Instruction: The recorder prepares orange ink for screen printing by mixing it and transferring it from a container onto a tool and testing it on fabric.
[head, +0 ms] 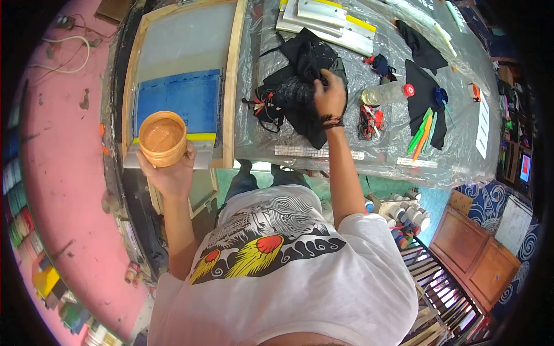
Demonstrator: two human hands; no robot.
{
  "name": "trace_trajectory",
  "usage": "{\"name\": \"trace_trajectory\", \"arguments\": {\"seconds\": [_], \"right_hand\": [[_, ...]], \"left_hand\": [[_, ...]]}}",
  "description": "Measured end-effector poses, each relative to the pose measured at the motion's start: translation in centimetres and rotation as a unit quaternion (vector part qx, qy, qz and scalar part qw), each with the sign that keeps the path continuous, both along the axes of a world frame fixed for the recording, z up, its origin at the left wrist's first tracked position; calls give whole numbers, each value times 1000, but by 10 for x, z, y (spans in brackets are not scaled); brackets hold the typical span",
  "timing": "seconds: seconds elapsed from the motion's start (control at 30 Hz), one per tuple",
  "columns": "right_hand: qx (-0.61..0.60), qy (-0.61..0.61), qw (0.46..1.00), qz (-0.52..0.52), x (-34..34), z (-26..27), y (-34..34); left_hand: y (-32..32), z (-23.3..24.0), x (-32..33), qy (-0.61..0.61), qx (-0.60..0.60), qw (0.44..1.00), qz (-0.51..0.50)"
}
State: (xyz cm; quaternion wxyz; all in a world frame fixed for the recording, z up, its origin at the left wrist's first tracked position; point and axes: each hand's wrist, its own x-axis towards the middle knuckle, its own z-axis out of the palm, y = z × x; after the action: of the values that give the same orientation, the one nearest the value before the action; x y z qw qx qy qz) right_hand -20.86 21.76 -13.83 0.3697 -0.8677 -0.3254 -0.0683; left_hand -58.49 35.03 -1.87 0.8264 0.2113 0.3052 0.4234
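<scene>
My left hand (171, 173) holds an open orange plastic jar (163, 160) from below, and orange-brown paint or ink (162, 135) shows inside it. Under the jar lies a squeegee (201, 149) with a yellow blade, at the near end of a wood-framed printing screen (236, 86). The screen's mesh bears a blue block (177, 99). Over to the right, my right hand (331, 95) grips a crumpled black cloth (309, 54) with thumb and fingers; part of the cloth is hidden behind the hand. A bundle of cords (268, 110) lies at the cloth's left edge.
On the plastic-covered table (389, 142) stand or lie several squeegees (324, 26), a bottle (383, 94) with a red cap, tangled cords (371, 123), coloured plastic spatulas (420, 134) and a clear ruler (319, 152). Paint containers (409, 214) sit lower right, beyond the table edge.
</scene>
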Motion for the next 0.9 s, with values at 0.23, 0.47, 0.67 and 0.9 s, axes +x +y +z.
{"name": "trace_trajectory", "arguments": {"seconds": [0.23,0.47,0.67,0.9], "right_hand": [[-46,56,989,-130,65,1,32],[-1,-62,997,53,5,5,62],[17,-38,986,162,-29,30,40],[-301,-82,949,43,87,-19,25]], "left_hand": [[38,-4,2,-13,11,1000,-16],[50,-4,9,-10,20,999,-36],[54,-1,7,-9,23,1000,-14],[48,-2,7,-12,14,1000,-5]]}}
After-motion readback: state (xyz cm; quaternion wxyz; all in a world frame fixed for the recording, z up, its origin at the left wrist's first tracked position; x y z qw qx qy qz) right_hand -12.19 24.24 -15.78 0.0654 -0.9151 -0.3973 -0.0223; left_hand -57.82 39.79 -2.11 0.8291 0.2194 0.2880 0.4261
